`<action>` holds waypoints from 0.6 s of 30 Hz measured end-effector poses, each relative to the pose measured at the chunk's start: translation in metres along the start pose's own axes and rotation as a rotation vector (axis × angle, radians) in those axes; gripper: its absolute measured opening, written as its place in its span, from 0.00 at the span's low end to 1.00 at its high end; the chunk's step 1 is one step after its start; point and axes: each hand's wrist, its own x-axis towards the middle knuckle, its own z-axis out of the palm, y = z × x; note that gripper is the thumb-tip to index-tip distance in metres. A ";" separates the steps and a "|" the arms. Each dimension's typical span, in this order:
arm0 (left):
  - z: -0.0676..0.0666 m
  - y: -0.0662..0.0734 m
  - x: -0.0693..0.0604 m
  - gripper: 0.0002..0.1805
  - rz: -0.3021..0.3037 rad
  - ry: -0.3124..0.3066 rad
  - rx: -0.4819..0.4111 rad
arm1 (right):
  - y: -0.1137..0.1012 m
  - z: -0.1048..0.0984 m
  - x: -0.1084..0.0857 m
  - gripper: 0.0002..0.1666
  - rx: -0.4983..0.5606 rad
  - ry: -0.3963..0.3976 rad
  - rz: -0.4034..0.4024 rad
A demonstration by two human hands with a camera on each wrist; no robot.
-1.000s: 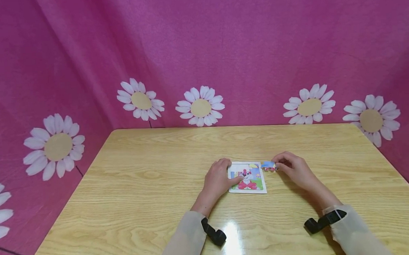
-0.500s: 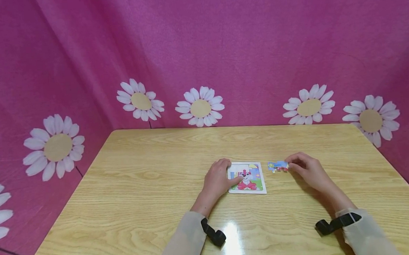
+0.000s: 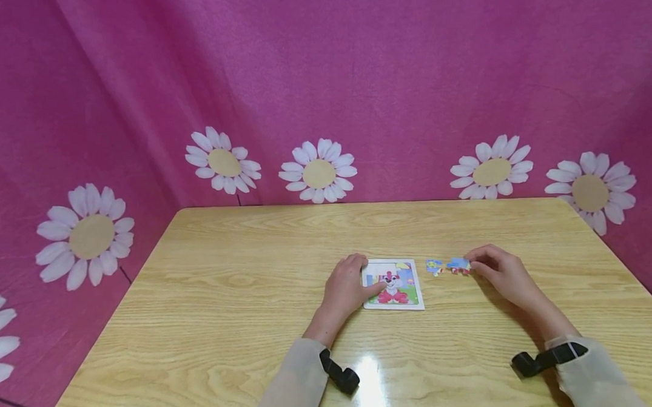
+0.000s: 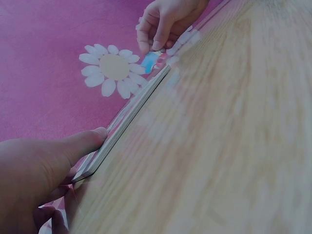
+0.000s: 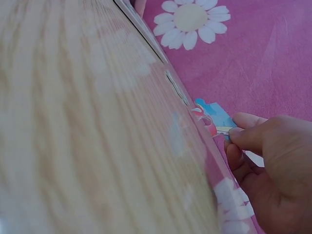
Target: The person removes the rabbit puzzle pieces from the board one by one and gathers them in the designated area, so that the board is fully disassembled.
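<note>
My left hand (image 3: 345, 286) grips the left side of a square jigsaw board (image 3: 420, 296), its thumb lying over the picture of a pink and white cartoon animal. The board's upper left part shows pale, without picture. To the right, my right hand (image 3: 504, 273) pinches a blue and red jigsaw piece (image 3: 458, 264) between thumb and fingers. In the right wrist view this piece (image 5: 218, 117) appears tilted, just off the tabletop. Between board and held piece lies a loose blue and yellow jigsaw piece (image 3: 433, 267).
The wooden table (image 3: 225, 281) extends around both hands. Behind it and at its left hangs a pink curtain (image 3: 397, 91) with large white daisies. A black strap with a camera sits on each wrist.
My right hand has moved right, away from the board, with the jigsaw piece. The blue and yellow piece has come into view on the table. My left hand and the board stay put.
</note>
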 end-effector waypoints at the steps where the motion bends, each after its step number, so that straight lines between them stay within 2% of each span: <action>1: 0.000 0.000 0.000 0.33 -0.001 0.000 0.002 | 0.000 0.000 0.000 0.07 0.000 -0.004 0.006; 10: 0.001 0.000 0.001 0.33 -0.005 -0.003 0.003 | 0.000 -0.001 0.001 0.06 0.004 0.007 0.007; 18: 0.000 0.000 0.001 0.33 -0.005 0.000 -0.005 | 0.005 -0.002 0.003 0.06 -0.039 -0.023 0.005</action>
